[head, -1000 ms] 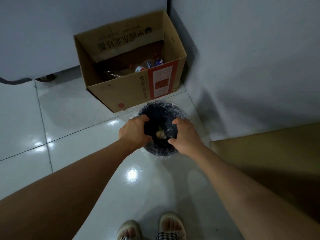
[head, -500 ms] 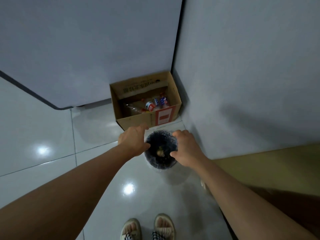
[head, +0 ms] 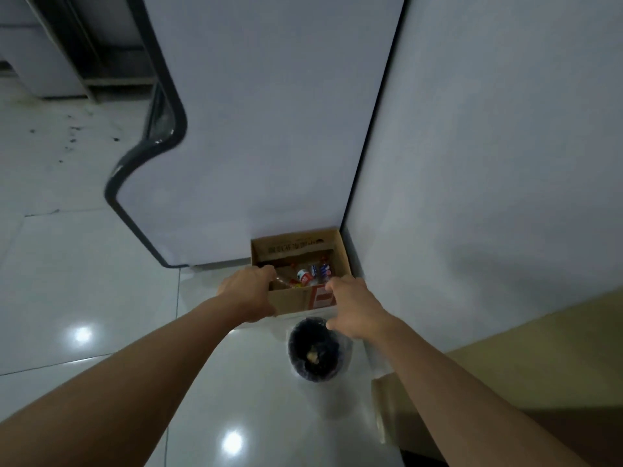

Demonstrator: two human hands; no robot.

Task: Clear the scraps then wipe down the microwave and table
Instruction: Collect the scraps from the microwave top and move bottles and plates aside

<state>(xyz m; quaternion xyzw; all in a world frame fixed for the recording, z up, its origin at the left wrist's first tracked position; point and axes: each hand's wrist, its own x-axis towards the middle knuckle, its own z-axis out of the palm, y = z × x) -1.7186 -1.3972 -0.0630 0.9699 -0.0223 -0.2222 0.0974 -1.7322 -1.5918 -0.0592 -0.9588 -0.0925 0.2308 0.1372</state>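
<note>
i've lifted both hands away from the small round black-lined waste bin (head: 317, 353) on the floor, which a second ago they were gripping at the rim; the pale food scrap (head: 313, 356) now lies inside it. my left hand (head: 247, 293) and right hand (head: 354, 310) hover loosely curled, each grip released and holding nothing, in front of the open brown cardboard box (head: 296, 299). i judge the scraps step done, wiping next.

Cardboard box (head: 290, 299) — sitting open on the glossy white tiled floor (head: 84, 291), pushed into the corner against a pale grey panel (head: 269, 129) and wall (head: 505, 163). Bottles (head: 312, 275) lying inside it. Dark specks (head: 72, 139) scattering across the far tiles — upper left.
</note>
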